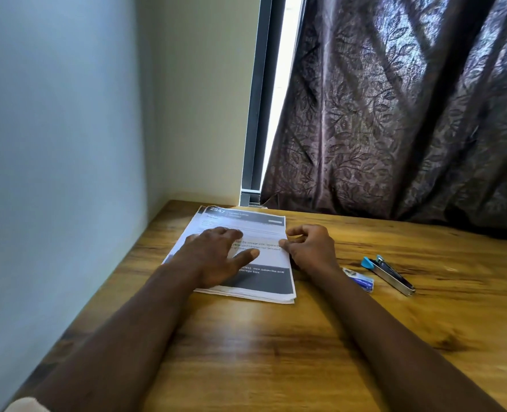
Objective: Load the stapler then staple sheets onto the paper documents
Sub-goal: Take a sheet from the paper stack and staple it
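Note:
A stack of printed paper documents lies on the wooden table near the left wall. My left hand rests flat on the stack with straight, spread fingers. At the stack's right edge, my right hand pinches the top sheet between thumb and curled fingers. A metal stapler with a blue end lies to the right, apart from both hands. Beside it sits a small blue and white staple box.
A pale wall runs along the table's left edge. A dark patterned curtain hangs behind the table's far edge, with a bright window gap beside it.

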Available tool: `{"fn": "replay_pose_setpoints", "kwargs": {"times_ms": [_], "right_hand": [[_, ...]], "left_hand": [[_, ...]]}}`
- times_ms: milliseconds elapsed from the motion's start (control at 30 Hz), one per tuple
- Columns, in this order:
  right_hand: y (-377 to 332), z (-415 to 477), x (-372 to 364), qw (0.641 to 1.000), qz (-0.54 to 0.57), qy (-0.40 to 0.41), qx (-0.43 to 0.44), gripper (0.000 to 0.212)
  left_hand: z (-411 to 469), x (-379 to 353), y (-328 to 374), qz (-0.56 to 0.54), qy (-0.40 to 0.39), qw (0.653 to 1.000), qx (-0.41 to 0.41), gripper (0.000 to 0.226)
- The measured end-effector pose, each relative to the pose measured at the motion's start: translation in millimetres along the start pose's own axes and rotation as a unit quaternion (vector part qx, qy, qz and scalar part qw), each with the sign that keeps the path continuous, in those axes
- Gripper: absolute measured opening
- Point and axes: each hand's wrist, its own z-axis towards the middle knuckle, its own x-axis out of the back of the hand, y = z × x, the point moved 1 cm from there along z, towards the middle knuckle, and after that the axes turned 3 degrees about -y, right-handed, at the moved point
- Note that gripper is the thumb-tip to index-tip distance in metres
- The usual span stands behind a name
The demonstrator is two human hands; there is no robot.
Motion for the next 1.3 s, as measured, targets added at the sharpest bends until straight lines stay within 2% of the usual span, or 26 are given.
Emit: {"fn": "replay_pose_setpoints", "kwargs": {"times_ms": [233, 400, 567, 700, 900, 1033, 1100, 1167, 1300], "right_hand": [[-6, -12, 4, 0.990, -0.055, 0.091, 0.094, 0.008], [-7, -16, 7, 0.986, 0.023, 0.099, 0.133, 0.016], [-9, -16, 9, 0.984, 0.117, 0.060, 0.120, 0.029], [-6, -11, 4, 0.979, 0.197, 0.005, 0.045, 0.036], [-3, -10, 5, 0.977, 0.213, -0.024, 0.010, 0.016], [-6, -13, 9, 0.967, 0.252, -0.041, -0.005, 0.021], [-7, -15, 11, 0.953, 0.297, -0.048, -0.014, 0.015], [-7, -18, 13, 0.946, 0.321, -0.043, -0.006, 0.009], [-9, -21, 17, 0.933, 0.358, -0.026, 0.018, 0.015]], "left_hand": [[2, -2, -4, 0.012, 0.018, 1.000, 0.000, 0.072], [5, -2, -4, 0.013, 0.064, 0.998, -0.005, 0.066], [6, -3, -3, 0.002, 0.081, 0.997, -0.012, 0.070], [6, -4, -4, -0.008, 0.089, 0.996, -0.018, 0.070], [5, -6, -4, -0.012, 0.089, 0.996, -0.018, 0.070], [5, -5, -3, -0.015, 0.091, 0.996, -0.016, 0.069], [5, -5, -2, -0.022, 0.097, 0.995, -0.016, 0.068], [4, -4, -1, -0.028, 0.105, 0.994, -0.016, 0.067], [3, 0, 1, -0.064, 0.143, 0.988, 0.015, 0.067]]}}
